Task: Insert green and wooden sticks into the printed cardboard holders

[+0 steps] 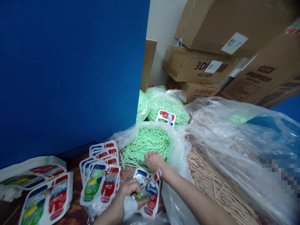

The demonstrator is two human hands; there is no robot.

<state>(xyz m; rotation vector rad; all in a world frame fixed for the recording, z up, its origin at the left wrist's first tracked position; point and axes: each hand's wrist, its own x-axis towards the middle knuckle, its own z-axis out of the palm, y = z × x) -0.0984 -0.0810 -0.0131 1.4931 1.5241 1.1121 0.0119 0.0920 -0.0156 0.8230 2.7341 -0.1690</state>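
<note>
My left hand (132,189) is closed on a printed pouch (152,203) with soda-bottle designs, and the pouch's edge stands tilted between thumb and fingers. My right hand (154,161) is curled into the near side of a heap of thin green sticks (152,140); its fingertips are hidden among them. The heap lies in an open clear plastic bag (174,134). Left of my left hand is a fanned stack of the same pouches (100,178), the front one showing green and brown sticks through its windows.
Brown sticks (211,178) fill another plastic bag (225,128) on the right. Behind are full bags of green sticks (164,101) with a pouch (166,117) on top. More pouches (49,200) lie far left. A blue panel (70,68) and stacked cartons (201,64) bound the space.
</note>
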